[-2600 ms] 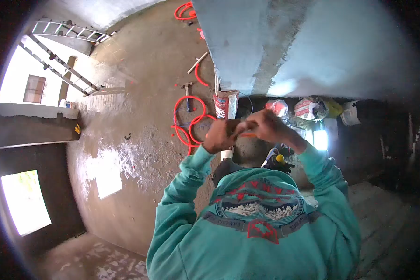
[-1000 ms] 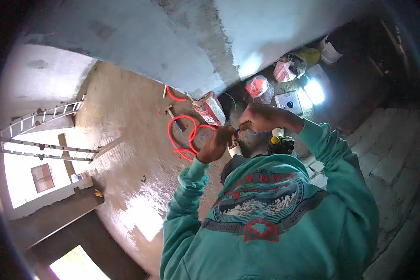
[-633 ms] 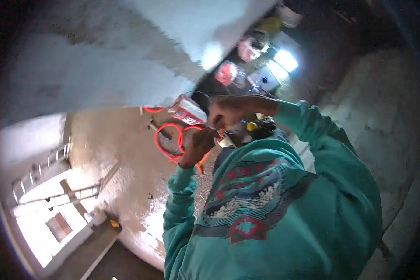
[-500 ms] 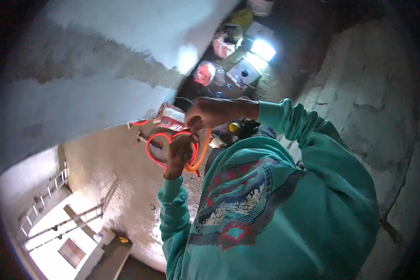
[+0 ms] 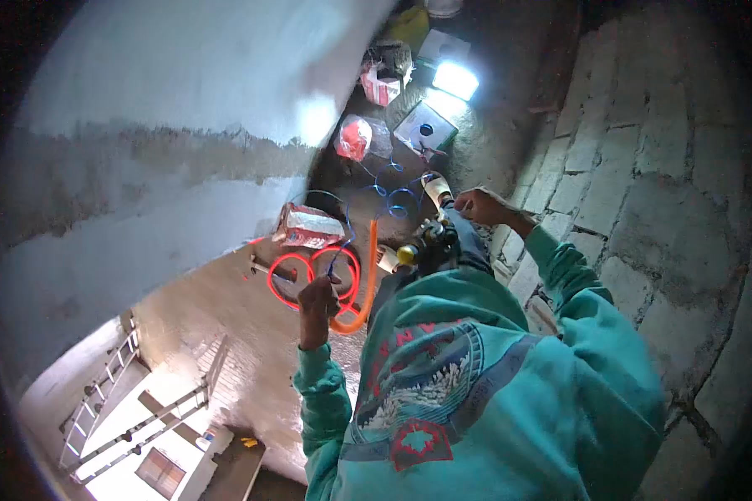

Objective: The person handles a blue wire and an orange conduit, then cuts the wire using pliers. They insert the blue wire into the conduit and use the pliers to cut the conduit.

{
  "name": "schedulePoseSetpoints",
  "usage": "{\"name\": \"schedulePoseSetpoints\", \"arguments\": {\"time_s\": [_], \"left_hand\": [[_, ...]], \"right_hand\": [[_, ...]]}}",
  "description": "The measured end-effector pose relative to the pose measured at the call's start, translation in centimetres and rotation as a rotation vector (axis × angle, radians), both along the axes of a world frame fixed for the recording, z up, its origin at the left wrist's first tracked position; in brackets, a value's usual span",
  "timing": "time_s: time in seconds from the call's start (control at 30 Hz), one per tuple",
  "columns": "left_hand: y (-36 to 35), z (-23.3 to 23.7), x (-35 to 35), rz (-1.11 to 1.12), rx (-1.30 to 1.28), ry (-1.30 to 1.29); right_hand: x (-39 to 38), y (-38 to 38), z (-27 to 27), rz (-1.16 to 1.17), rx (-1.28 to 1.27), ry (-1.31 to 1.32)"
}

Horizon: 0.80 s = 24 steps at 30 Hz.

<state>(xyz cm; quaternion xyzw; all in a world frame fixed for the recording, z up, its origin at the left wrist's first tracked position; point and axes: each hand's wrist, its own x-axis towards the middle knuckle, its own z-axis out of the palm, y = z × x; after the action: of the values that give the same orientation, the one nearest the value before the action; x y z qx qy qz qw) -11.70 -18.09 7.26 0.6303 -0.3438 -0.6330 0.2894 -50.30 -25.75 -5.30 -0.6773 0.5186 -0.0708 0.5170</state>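
Note:
My left hand is closed around a thin blue wire, which rises from my fist and curls into loose loops on the floor ahead. Close behind that fist lie a red coiled tube and a thicker orange flexible tube. Out to the right, my right hand is raised beside my leg with its fingers pinched together; I cannot tell what is between them. A dark tool with a yellow end sits near my lap, between the two arms.
A red-and-white sack lies by the plastered wall. Farther off are a bright work lamp, a white box with a round hole and plastic bags. Blockwork borders the right; a ladder appears lower left.
My right hand has moved away from my left, out to the right. The blue wire now shows stretching up from my left fist. The view has shifted slightly.

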Motion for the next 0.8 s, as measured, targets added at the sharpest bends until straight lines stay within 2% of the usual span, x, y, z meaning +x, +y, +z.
{"name": "schedulePoseSetpoints", "arguments": {"time_s": [0.07, 0.2, 0.23, 0.3, 0.37, 0.43, 0.5, 0.6, 0.7, 0.8], "left_hand": [[-0.6, 0.2, -0.4, -0.044, -0.047, -0.076], [-0.9, -1.4, -0.4, 0.239, 0.112, -0.103], [-0.8, -2.3, 0.2, 0.215, 0.137, -0.151], [-1.8, -4.4, 0.0, 0.198, 0.161, -0.198], [-3.1, -6.0, -1.2, 0.206, 0.203, -0.219], [-4.9, -8.5, -2.5, 0.106, 0.243, -0.22], [-6.6, -12.2, -3.9, 0.086, 0.289, -0.283], [-8.6, -18.9, -5.3, 0.009, 0.279, -0.342], [-10.8, -23.9, -7.6, 0.003, 0.337, -0.313], [-12.0, -28.8, -9.1, 0.015, 0.372, -0.246]], "right_hand": [[-0.5, -0.5, -2.3, -0.022, 0.032, 0.017], [-2.0, -3.1, -8.2, -0.138, 0.135, 0.136], [-2.6, -4.2, -9.9, -0.174, 0.16, 0.187], [-3.5, -5.7, -15.7, -0.245, 0.165, 0.268], [-3.2, -6.5, -20.8, -0.413, 0.199, 0.347], [-2.2, -8.4, -25.2, -0.385, 0.282, 0.399], [-1.9, -9.9, -32.1, -0.247, 0.209, 0.508], [-0.2, -11.4, -39.7, -0.239, 0.214, 0.603], [1.4, -13.3, -45.1, -0.192, 0.22, 0.689], [3.1, -13.7, -49.2, -0.182, 0.013, 0.862]]}}
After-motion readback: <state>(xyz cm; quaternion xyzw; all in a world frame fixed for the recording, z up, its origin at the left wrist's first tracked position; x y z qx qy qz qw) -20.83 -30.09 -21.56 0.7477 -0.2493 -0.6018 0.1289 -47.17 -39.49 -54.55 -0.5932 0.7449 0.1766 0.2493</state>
